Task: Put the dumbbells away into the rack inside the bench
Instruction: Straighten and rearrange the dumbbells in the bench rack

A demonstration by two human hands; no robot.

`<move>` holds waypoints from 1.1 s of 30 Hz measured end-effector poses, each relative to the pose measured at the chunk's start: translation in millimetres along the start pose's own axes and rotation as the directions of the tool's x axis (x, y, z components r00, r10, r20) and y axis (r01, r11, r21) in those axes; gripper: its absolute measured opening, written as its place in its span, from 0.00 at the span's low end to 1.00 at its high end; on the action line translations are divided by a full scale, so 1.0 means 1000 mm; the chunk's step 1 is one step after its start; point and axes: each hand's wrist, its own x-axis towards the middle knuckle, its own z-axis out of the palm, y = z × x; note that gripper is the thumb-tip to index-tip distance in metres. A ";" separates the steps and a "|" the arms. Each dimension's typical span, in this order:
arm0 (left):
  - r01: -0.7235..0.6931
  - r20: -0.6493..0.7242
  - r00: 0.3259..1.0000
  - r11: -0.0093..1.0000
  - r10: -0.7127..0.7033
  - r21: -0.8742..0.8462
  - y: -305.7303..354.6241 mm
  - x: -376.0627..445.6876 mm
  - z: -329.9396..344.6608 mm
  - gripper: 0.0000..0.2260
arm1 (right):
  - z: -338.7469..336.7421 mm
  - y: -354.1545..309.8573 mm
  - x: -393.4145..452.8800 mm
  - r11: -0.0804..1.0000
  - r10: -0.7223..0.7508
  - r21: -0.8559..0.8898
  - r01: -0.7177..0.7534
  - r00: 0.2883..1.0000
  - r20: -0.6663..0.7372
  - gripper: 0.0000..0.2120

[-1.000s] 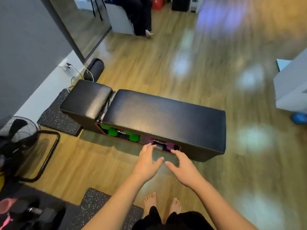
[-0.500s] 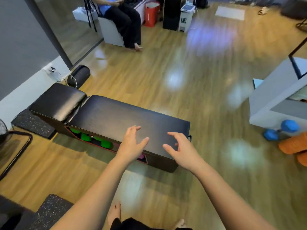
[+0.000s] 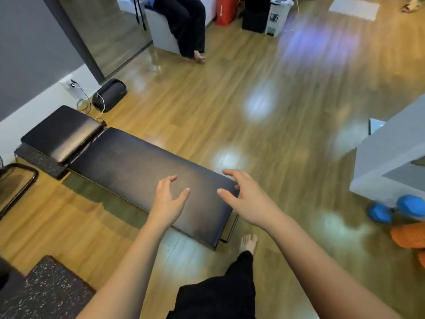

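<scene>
The black padded bench [image 3: 128,166] lies across the wooden floor, seen from above. Its side rack and the dumbbells inside it are hidden from this angle. My left hand [image 3: 167,199] hovers over the bench's near end with fingers spread, holding nothing. My right hand [image 3: 246,196] hangs over the bench's right end, fingers loosely spread and empty. A blue dumbbell [image 3: 395,208] lies on the floor at the far right, under a white cabinet [image 3: 388,157].
An orange roller [image 3: 409,234] lies beside the blue dumbbell. Speckled black mats [image 3: 46,288] sit at lower left and by the wall. A black speaker [image 3: 109,94] stands near the wall socket. A seated person's legs [image 3: 188,26] are at the back.
The view has risen and swung right, so the rack opening with green and pink dumbbells has gone out of sight. Both empty hands have lifted from the rack to above the bench top.
</scene>
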 end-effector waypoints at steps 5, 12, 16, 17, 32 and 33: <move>0.085 -0.017 0.996 0.996 -0.085 -0.019 0.040 0.049 0.058 0.24 | -0.072 0.040 0.061 0.992 -0.039 -0.112 0.054 0.990 0.135 0.26; 0.147 -0.073 0.986 0.988 -0.150 -0.048 0.109 0.125 0.090 0.23 | -0.146 0.059 0.170 0.982 -0.115 -0.120 0.144 0.968 0.225 0.26; 0.174 -0.161 0.969 0.981 -0.186 -0.085 0.134 0.169 0.103 0.23 | -0.170 0.068 0.240 0.970 -0.186 -0.102 0.222 0.940 0.285 0.25; 0.202 -0.182 0.959 0.974 -0.218 -0.102 0.140 0.177 0.107 0.23 | -0.175 0.071 0.256 0.969 -0.192 -0.093 0.230 0.932 0.306 0.25; 0.431 -0.503 0.616 0.794 -0.607 -0.429 0.263 0.300 0.171 0.21 | -0.279 0.079 0.501 0.802 -0.405 -0.009 0.597 0.555 0.726 0.26; 0.436 -0.516 0.568 0.766 -0.641 -0.472 0.271 0.302 0.173 0.20 | -0.278 0.071 0.512 0.796 -0.405 0.004 0.606 0.527 0.747 0.26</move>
